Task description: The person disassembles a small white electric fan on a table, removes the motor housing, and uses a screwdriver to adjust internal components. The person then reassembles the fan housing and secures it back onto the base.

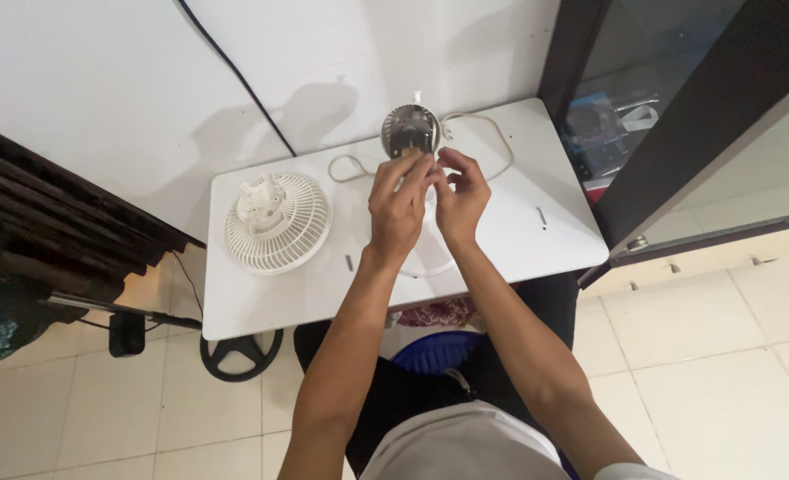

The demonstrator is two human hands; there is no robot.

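Here, motor unit: I hold the small round fan motor housing (pixel 409 132) up over the far side of the desk, its open face turned toward me so I can see into the dark middle of it.
Left grip: my left hand (pixel 398 206) has its fingertips pressed against the lower edge of the housing, pinching it so that it stays steady and off the surface.
Right grip: my right hand (pixel 462 197) is curled in just beside the left, its fingers half bent near the housing's underside; whether they actually pinch a small part there I cannot tell, as the fingers hide it.
Cord: the pale power cord (pixel 492 133) trails from the housing and loops loosely over the desk behind my hands, slack enough not to pull.
Grille: the white fan grille (pixel 278 221) lies flat to my left, well apart, out of the way of my arms.
Desk: the white desk (pixel 510 244) stands against the wall, with a thin white ring (pixel 430 267) under my wrists.
Below: tiled floor (pixel 705 356) and a black wheel-shaped base (pixel 241 354).
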